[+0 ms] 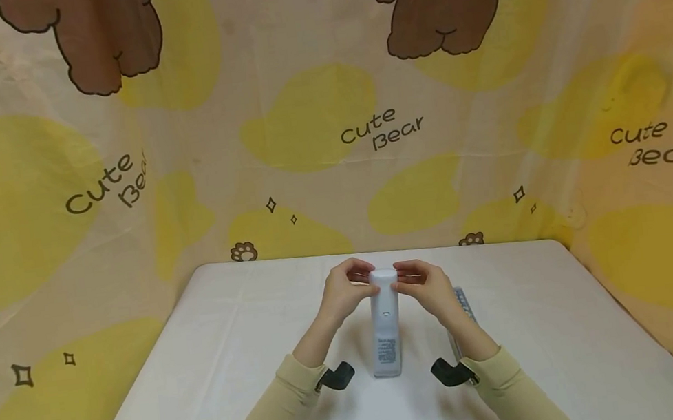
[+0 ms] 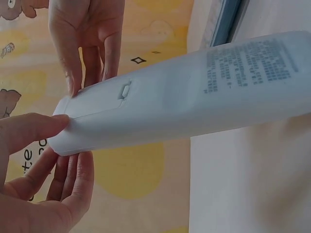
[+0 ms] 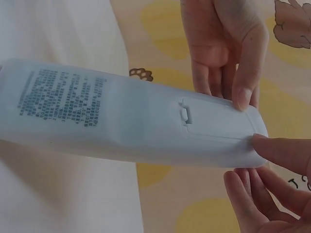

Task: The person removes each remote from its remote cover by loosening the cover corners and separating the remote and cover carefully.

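Note:
A white remote control point(image 1: 387, 329) in a translucent sleeve is tilted up with its back facing me. Its battery cover point(image 2: 97, 101) and small latch show at the raised end, and a block of printed text shows toward the lower end. My left hand point(image 1: 343, 292) pinches one side of the raised end, thumb on the back and fingers on the far face. On the opposite side, my right hand point(image 1: 431, 288) grips the same end in the same way. In the right wrist view, the battery cover point(image 3: 218, 119) appears seated in the back. The remote's front is hidden.
A long grey object with rows of small light buttons point(image 1: 462, 301) lies on the white table point(image 1: 217, 362), partly behind my right forearm. A patterned bear curtain point(image 1: 302, 124) hangs behind and beside the table. Each sleeve cuff has a black wrist mount point(image 1: 338, 376).

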The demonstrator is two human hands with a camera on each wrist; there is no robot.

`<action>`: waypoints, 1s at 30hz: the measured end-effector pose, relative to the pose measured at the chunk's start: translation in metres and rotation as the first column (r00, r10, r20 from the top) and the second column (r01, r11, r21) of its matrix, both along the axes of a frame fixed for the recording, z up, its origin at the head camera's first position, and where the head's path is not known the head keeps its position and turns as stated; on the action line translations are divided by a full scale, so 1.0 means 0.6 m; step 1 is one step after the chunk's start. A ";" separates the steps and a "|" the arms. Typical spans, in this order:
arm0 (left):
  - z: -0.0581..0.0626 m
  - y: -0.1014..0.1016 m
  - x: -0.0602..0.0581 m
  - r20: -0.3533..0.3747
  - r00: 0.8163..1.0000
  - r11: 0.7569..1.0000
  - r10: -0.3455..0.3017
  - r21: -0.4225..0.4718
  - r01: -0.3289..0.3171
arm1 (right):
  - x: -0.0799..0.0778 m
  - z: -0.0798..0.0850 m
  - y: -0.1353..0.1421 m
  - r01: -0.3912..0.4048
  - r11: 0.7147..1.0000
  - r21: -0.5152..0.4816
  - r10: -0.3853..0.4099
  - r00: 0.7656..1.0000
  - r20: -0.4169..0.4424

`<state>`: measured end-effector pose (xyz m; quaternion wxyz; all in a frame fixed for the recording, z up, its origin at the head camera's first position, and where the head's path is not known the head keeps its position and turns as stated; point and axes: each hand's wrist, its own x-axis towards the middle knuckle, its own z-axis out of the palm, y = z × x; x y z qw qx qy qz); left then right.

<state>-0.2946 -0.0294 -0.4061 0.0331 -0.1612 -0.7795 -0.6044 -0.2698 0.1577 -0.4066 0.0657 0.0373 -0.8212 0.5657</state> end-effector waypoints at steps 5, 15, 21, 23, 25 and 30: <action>0.001 -0.003 0.003 -0.019 1.000 0.999 -0.023 0.022 0.024 | 0.004 0.002 0.001 -0.005 1.000 0.029 0.007 0.999 -0.054; 0.001 -0.007 0.005 -0.023 1.000 1.000 -0.018 -0.016 0.017 | 0.008 0.005 0.005 -0.031 0.998 0.060 0.040 0.988 -0.151; -0.002 -0.007 0.003 -0.038 0.999 0.999 -0.033 -0.006 0.033 | 0.007 0.006 0.007 -0.031 0.996 0.086 0.045 0.985 -0.165; -0.003 -0.007 0.003 -0.046 0.998 0.999 -0.040 0.001 0.040 | 0.007 0.006 0.008 -0.034 0.995 0.089 0.049 0.985 -0.167; -0.004 -0.007 0.003 -0.048 0.998 0.999 -0.042 0.007 0.042 | 0.006 0.005 0.008 -0.039 0.995 0.087 0.054 0.984 -0.169; -0.005 -0.007 0.004 -0.040 0.999 0.999 -0.035 0.000 0.035 | 0.004 0.000 0.010 -0.049 0.996 0.077 0.062 0.983 -0.171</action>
